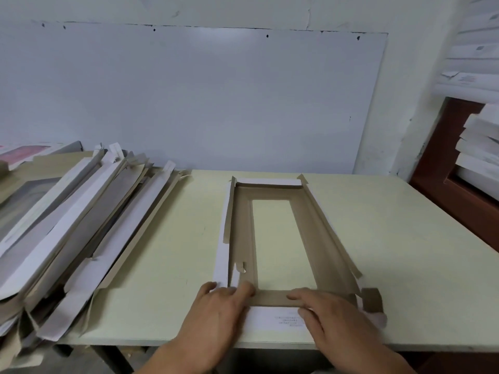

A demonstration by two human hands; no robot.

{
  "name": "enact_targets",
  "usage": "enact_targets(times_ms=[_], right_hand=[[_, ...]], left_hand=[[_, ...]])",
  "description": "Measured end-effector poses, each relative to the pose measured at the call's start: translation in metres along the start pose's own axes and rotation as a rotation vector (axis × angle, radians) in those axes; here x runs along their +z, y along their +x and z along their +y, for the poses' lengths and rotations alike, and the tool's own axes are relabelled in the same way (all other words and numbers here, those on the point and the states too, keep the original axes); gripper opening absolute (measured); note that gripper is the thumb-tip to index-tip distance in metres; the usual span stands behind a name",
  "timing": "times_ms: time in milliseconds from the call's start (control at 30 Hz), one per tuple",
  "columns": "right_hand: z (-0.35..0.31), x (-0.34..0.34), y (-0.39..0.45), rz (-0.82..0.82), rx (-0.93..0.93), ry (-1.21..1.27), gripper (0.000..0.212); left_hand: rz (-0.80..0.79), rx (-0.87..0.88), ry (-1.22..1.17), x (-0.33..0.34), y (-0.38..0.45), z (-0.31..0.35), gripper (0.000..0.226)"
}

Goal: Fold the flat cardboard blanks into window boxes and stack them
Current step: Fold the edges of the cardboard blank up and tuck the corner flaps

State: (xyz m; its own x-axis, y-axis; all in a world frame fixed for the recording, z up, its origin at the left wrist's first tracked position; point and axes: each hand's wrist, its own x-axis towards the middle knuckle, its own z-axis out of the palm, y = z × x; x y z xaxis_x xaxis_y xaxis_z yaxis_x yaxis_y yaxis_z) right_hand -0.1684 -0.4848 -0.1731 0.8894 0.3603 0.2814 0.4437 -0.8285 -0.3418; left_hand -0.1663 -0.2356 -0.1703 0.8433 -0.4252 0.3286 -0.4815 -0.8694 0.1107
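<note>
Two hands, left hand [225,299] and right hand [328,310], are laid flat-fingered on the near flap of the window blank [283,238], centred on the bench [391,252]. Risk: flap springs back once released. Left pile of blanks [81,211] is cropped; printing is illegible.

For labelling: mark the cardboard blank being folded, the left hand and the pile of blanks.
cardboard blank [321,238], head view, right inner panel.
left hand [221,300], head view, back of hand.
pile of blanks [81,217], head view, white strip.
</note>
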Motion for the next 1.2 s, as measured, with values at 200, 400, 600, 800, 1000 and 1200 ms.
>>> enact_targets(times_ms=[200, 400, 600, 800, 1000, 1200], right_hand=[[-0.025, 0.025, 0.012, -0.167, -0.033, -0.202, 0.039], [-0.022, 0.027, 0.0, -0.434, 0.026, -0.371, 0.073], [0.008, 0.002, -0.012, -0.371, 0.187, -0.399, 0.096], [0.015, -0.005, -0.002, -0.397, 0.222, -0.296, 0.081], [-0.021, -0.022, 0.025, -0.464, 0.106, -0.032, 0.075], [-0.045, -0.008, 0.032, -0.398, -0.052, -0.037, 0.055]], left_hand=[[0.122, 0.183, 0.159, 0.024, 0.005, 0.021, 0.02], [0.078, 0.186, 0.27, 0.032, -0.006, 0.018, 0.07], [-0.063, 0.177, 0.347, 0.01, -0.01, -0.003, 0.073], [-0.079, 0.043, -0.173, -0.009, -0.021, -0.019, 0.073], [-0.137, -0.181, -0.656, -0.022, -0.024, -0.061, 0.056], [-0.378, 0.127, -0.372, -0.014, -0.011, -0.078, 0.071]])
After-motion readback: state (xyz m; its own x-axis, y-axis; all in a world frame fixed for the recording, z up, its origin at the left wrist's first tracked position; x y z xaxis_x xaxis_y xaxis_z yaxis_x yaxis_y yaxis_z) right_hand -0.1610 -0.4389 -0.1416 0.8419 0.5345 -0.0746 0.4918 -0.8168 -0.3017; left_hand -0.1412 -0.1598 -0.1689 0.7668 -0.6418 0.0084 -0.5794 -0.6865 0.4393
